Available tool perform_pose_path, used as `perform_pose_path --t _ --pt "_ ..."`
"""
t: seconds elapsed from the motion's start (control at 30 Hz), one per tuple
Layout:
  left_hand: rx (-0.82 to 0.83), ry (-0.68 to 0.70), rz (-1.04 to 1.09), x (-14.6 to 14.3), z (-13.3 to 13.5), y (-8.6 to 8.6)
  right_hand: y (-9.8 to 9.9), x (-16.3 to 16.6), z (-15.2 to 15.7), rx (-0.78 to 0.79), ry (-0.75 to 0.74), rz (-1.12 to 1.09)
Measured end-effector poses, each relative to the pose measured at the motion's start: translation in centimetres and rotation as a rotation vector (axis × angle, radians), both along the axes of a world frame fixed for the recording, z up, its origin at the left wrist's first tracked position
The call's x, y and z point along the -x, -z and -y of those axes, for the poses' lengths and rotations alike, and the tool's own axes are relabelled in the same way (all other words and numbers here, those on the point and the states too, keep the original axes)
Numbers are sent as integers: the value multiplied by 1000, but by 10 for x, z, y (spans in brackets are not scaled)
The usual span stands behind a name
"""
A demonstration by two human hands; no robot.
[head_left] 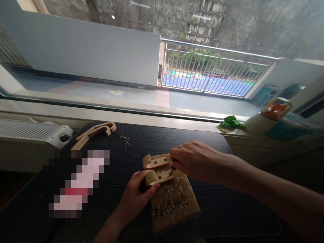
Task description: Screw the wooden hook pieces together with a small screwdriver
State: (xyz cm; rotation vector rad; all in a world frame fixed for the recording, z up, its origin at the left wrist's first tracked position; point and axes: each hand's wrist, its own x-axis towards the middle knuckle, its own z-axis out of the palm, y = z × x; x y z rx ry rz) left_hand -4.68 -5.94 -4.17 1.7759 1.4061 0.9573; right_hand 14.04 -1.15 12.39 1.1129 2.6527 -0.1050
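Observation:
My left hand (139, 189) is closed around the curved end of the nearer pale wooden hook piece (165, 176), with the thumb along its near side. A second wooden hook piece (158, 162) lies just behind it, with dark holes in its face. Both rest on a plastic-wrapped wooden block (174, 202) with dark printed characters. My right hand (188, 158) is closed in a fist on what looks like a screwdriver (173, 168). Its dark shaft points down at a hole in the nearer hook piece; the handle is hidden in the fist.
Several loose screws (126, 140) lie on the dark table (126, 158). More wooden hook pieces (97, 131) lie at the back left, near a white radiator (35, 131). A green cloth (231, 122) and a white jug (263, 121) stand on the windowsill. A blurred patch covers something at left.

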Motion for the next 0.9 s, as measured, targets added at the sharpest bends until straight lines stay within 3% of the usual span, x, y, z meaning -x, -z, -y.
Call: perform_pose_path --t 0.23,0.47,0.63,0.8,0.9 --pt "9 1 9 0 1 -1 -8 4 3 -76 46 -1" --pt "12 -9 3 -1 1 -5 -28 1 3 100 -52 33" --pt "11 -12 -6 -1 0 -4 -13 -2 1 52 -84 -54" --pt "8 -2 -13 -1 1 -2 0 -3 0 -38 69 -87" --pt "6 -3 -17 0 1 -2 2 -2 1 -90 88 -83"
